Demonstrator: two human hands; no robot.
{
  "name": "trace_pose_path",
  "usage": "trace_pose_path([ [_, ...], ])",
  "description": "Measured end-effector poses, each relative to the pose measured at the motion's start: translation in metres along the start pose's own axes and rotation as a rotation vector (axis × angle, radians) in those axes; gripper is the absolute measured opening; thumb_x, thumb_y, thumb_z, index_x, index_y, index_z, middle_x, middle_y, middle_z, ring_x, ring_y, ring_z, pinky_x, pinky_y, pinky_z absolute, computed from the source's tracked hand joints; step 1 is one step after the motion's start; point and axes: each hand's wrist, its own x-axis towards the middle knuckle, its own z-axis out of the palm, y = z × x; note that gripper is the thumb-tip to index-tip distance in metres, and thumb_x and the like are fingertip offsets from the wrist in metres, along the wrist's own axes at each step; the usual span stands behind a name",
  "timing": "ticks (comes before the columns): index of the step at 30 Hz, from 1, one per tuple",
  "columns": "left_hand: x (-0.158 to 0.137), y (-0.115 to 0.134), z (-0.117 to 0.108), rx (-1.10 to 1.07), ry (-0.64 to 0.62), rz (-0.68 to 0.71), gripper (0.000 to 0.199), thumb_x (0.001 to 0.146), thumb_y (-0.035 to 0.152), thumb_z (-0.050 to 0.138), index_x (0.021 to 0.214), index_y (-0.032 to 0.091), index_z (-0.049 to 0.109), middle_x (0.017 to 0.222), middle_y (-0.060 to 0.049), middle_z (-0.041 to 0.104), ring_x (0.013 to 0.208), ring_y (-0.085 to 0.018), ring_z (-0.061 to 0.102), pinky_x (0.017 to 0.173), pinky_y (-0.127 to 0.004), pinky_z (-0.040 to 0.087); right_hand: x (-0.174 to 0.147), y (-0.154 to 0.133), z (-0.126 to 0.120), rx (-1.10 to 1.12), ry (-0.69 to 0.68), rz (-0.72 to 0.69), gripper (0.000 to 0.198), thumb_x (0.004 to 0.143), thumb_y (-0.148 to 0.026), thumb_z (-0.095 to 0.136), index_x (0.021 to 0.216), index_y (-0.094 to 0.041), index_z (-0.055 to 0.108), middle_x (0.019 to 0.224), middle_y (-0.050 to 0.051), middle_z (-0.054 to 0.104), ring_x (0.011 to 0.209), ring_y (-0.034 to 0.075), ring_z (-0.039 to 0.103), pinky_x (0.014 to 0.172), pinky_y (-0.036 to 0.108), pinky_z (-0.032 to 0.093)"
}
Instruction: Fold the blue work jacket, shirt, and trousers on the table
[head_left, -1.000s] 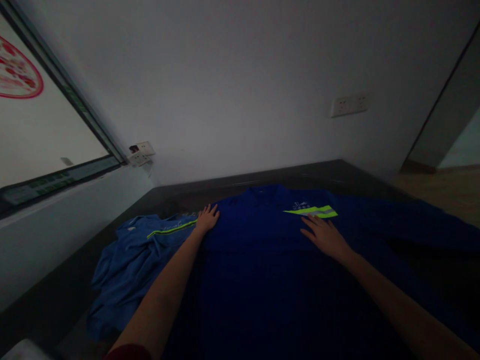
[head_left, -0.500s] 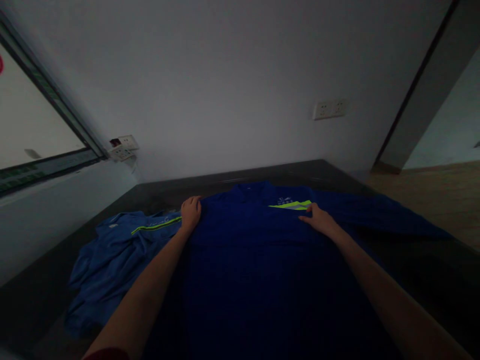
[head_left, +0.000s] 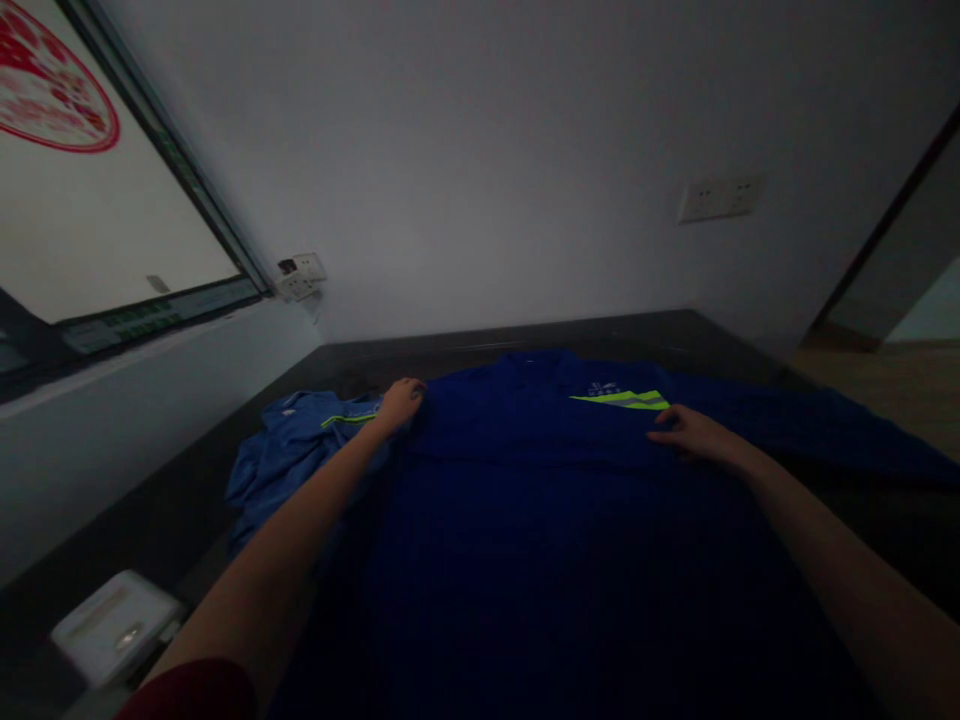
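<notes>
A dark blue long-sleeved work shirt (head_left: 510, 430) lies spread in front of me, its collar away from me. A yellow-green and grey reflective strip (head_left: 626, 400) shows on its chest below small white lettering. My left hand (head_left: 401, 402) is at the shirt's left shoulder, fingers bent over the cloth. My right hand (head_left: 694, 435) is at the right end of the strip, thumb and fingers on the cloth; its grip looks loose. Left of my left hand lies a crumpled lighter blue garment (head_left: 289, 450) with a yellow-green stripe. The shirt's lower part is very dark.
The dark table (head_left: 480, 335) meets a pale wall behind. Sockets (head_left: 720, 198) are on that wall, with another socket cluster (head_left: 300, 275) in the left corner. A window (head_left: 135, 220) is at left. A white box-like object (head_left: 116, 625) stands at the lower left.
The view has turned left, so things sit further right and the white object has come into sight. Both hands stay at nearly the same places on the shirt.
</notes>
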Motion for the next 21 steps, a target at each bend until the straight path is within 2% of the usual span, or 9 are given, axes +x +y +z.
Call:
trace_pose_path([
  [5,-0.011,0.046,0.032,-0.001,-0.114,0.114,0.038,0.084,0.025,0.048,0.12,0.018,0.06,0.124,-0.01,0.061,0.117,-0.024,0.054,0.106,-0.038,0.037,-0.019,0.007,0.011,0.047,0.05,-0.264,0.045,0.068,-0.033,0.067,0.111,-0.021,0.06,0.118,0.01,0.062,0.102,0.026,0.061,0.083,0.036,0.049],
  [7,-0.014,0.051,0.041,0.005,-0.149,0.13,0.044,0.085,0.026,0.047,0.128,0.02,0.055,0.133,-0.01,0.055,0.126,-0.027,0.048,0.109,-0.045,0.031,-0.028,0.006,0.013,0.046,0.028,-0.282,0.042,0.07,-0.032,0.065,0.11,-0.022,0.063,0.121,0.008,0.061,0.106,0.026,0.059,0.088,0.037,0.046],
  [10,-0.017,0.045,0.051,0.033,-0.209,0.165,0.05,0.089,0.028,0.04,0.139,0.025,0.043,0.147,-0.008,0.04,0.137,-0.028,0.034,0.111,-0.05,0.026,-0.038,0.003,0.009,0.032,0.018,-0.25,0.034,0.073,-0.032,0.064,0.106,-0.022,0.067,0.118,0.008,0.064,0.107,0.027,0.059,0.091,0.04,0.044],
  [13,-0.018,0.034,0.058,0.031,-0.212,0.219,0.051,0.093,0.034,0.035,0.143,0.029,0.036,0.151,-0.005,0.033,0.14,-0.026,0.028,0.112,-0.049,0.025,-0.046,0.003,0.005,0.054,-0.021,-0.215,0.037,0.076,-0.031,0.065,0.111,-0.021,0.066,0.115,0.01,0.065,0.102,0.026,0.061,0.085,0.038,0.047],
  [16,-0.02,0.03,0.059,0.016,-0.194,0.231,0.052,0.093,0.043,0.034,0.144,0.032,0.033,0.151,-0.004,0.032,0.14,-0.027,0.027,0.112,-0.049,0.025,-0.051,0.005,0.008,0.061,-0.095,-0.176,0.042,0.078,-0.032,0.062,0.119,-0.021,0.062,0.102,0.009,0.069,0.079,0.02,0.064,0.069,0.033,0.05],
  [19,-0.024,0.034,0.055,0.006,-0.178,0.239,0.054,0.093,0.047,0.034,0.146,0.034,0.028,0.151,-0.004,0.032,0.14,-0.027,0.028,0.111,-0.05,0.026,-0.054,0.006,0.014,0.034,-0.122,-0.132,0.045,0.08,-0.032,0.059,0.123,-0.019,0.058,0.083,0.004,0.068,0.057,0.014,0.058,0.057,0.029,0.047],
  [21,-0.027,0.039,0.048,0.005,-0.148,0.277,0.055,0.093,0.042,0.035,0.146,0.033,0.027,0.151,-0.004,0.033,0.14,-0.026,0.027,0.111,-0.051,0.025,-0.054,0.007,0.015,0.001,-0.119,-0.144,0.045,0.079,-0.028,0.059,0.123,-0.019,0.058,0.088,0.005,0.068,0.054,0.012,0.056,0.056,0.027,0.046],
])
